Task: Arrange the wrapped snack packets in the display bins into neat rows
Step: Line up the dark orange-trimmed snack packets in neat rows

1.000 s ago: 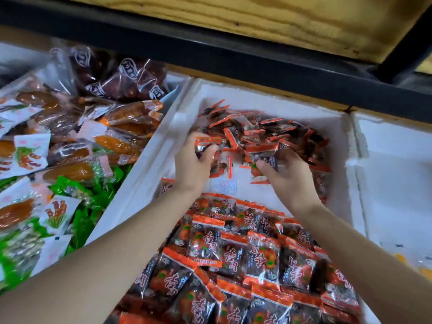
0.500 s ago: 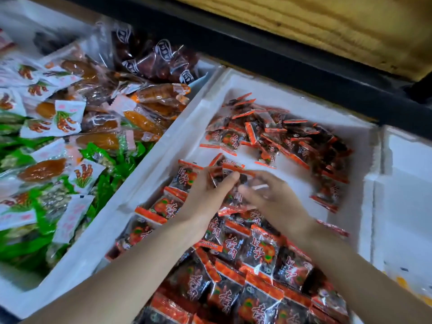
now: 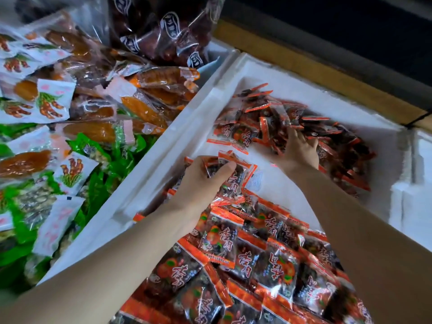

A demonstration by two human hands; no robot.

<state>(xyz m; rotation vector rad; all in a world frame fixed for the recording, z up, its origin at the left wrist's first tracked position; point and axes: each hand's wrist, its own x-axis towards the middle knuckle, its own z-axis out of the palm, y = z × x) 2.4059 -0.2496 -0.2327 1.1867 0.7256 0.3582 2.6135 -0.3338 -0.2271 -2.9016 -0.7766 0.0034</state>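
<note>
Right hand [image 3: 300,148] sits in the loose heap of orange-edged dark snack packets [image 3: 332,136], fingers [image 3: 292,136] lost at the tips under wrappers, so there's no telling if they hold any. Left hand [image 3: 201,181] grips a small bunch of packets [image 3: 236,174], count hidden beneath the palm. Near rows of packets [image 3: 257,265] run off the bottom edge. Small pale-blue label [image 3: 254,181] on the white foam bin [image 3: 163,174] floor: unreadable.
</note>
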